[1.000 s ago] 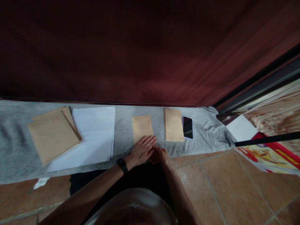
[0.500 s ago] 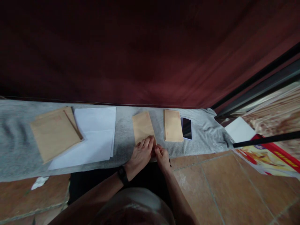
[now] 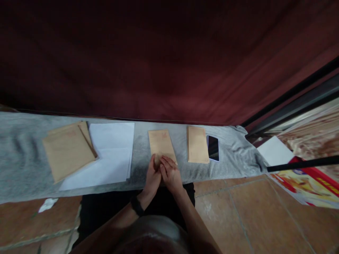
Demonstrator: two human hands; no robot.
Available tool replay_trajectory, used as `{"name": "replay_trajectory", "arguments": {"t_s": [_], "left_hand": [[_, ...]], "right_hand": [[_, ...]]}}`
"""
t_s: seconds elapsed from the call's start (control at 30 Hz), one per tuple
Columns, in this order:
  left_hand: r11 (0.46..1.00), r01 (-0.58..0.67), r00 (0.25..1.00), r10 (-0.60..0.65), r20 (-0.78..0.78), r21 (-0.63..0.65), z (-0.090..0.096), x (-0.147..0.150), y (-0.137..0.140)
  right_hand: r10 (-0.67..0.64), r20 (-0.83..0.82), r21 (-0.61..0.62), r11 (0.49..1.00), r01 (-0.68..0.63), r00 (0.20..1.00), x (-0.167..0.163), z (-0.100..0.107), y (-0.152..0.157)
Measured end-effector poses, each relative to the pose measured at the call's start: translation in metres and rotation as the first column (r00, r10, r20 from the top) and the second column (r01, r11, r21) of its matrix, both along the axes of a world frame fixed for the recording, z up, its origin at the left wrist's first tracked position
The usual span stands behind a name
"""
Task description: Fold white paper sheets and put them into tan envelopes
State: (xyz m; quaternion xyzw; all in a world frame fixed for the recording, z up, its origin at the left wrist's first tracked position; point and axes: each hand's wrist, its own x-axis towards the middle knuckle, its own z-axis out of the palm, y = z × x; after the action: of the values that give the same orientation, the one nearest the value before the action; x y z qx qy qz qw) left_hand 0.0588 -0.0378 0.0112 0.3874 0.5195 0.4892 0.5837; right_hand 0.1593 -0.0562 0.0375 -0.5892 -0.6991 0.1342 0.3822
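A narrow brown paper envelope (image 3: 162, 140) lies on the grey cloth in front of me, its near end under my hands. My left hand (image 3: 153, 176), with a black band on the wrist, closes on the near left corner, thumb uppermost; its other fingertips are partly hidden. Across the near edge of the same envelope rests my right hand (image 3: 171, 174), fingers stretched out and lying on the paper close to my left thumb. Right of it lies a small stack of brown envelopes (image 3: 198, 144). White paper sheets (image 3: 112, 155) are on the left.
Larger brown envelopes (image 3: 70, 150) overlap the white sheets at the far left. A dark-screened phone (image 3: 213, 148) lies beside the right stack. The grey cloth (image 3: 235, 158) covers a narrow surface before a dark red drape (image 3: 159, 70). A colourful printed box (image 3: 304, 183) stands at right.
My right hand has gone from pinching the near right corner to lying across the near edge. My left hand has shifted from on top of the envelope to its left corner.
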Motion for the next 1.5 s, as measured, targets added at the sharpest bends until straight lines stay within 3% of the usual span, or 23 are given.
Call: {"name": "replay_trajectory", "arguments": {"t_s": [0.07,0.23,0.47,0.57,0.63,0.7,0.8,0.87,0.97,1.07,1.27,1.5], "left_hand": [[0.999,0.013,0.999,-0.014,-0.041,-0.039,-0.002,-0.006,-0.009],[0.967,0.139,0.99,-0.136,0.028,-0.214,0.013,-0.031,-0.011],[0.924,0.222,0.965,-0.254,-0.066,-0.311,0.022,-0.046,-0.014],[0.909,0.293,0.919,-0.353,-0.174,-0.298,0.027,-0.053,-0.027],[0.92,0.35,0.873,-0.389,-0.293,-0.178,0.03,-0.056,-0.027],[0.909,0.415,0.815,-0.351,-0.461,0.043,0.032,-0.055,-0.012],[0.754,0.578,0.65,-0.195,-0.735,0.311,0.029,-0.043,0.041],[0.645,0.693,0.496,-0.105,-0.862,0.32,0.021,-0.031,0.083],[0.601,0.771,0.277,-0.021,-0.961,0.209,0.006,-0.016,0.132],[0.546,0.826,0.159,0.012,-0.987,0.14,-0.004,-0.009,0.151],[0.446,0.889,0.14,-0.046,-0.989,0.105,-0.005,-0.008,0.136],[0.402,0.903,0.226,-0.153,-0.962,0.148,-0.004,-0.022,0.072]], "right_hand": [[0.005,0.046,0.019,1.0,-0.006,0.999,0.004,-0.012,-0.011],[-0.056,0.172,0.024,0.998,0.053,0.984,0.025,-0.025,-0.04],[0.111,0.312,-0.05,0.994,-0.1,0.944,0.039,-0.034,-0.054],[0.09,0.33,-0.06,0.995,-0.074,0.94,0.037,-0.033,-0.052],[0.081,0.335,-0.061,0.996,-0.064,0.939,0.035,-0.033,-0.051],[0.073,0.332,-0.061,0.997,-0.056,0.94,0.035,-0.033,-0.05],[0.069,0.312,-0.061,0.997,-0.052,0.948,0.035,-0.034,-0.05],[0.066,0.297,-0.058,0.997,-0.051,0.953,0.035,-0.034,-0.05],[0.053,0.286,-0.055,0.998,-0.039,0.957,0.035,-0.033,-0.05],[0.034,0.277,-0.056,0.998,-0.019,0.96,0.033,-0.031,-0.05],[0.02,0.257,-0.07,0.998,-0.003,0.966,0.031,-0.031,-0.049],[0.027,0.242,-0.093,0.996,-0.004,0.97,0.032,-0.027,-0.048]]}}
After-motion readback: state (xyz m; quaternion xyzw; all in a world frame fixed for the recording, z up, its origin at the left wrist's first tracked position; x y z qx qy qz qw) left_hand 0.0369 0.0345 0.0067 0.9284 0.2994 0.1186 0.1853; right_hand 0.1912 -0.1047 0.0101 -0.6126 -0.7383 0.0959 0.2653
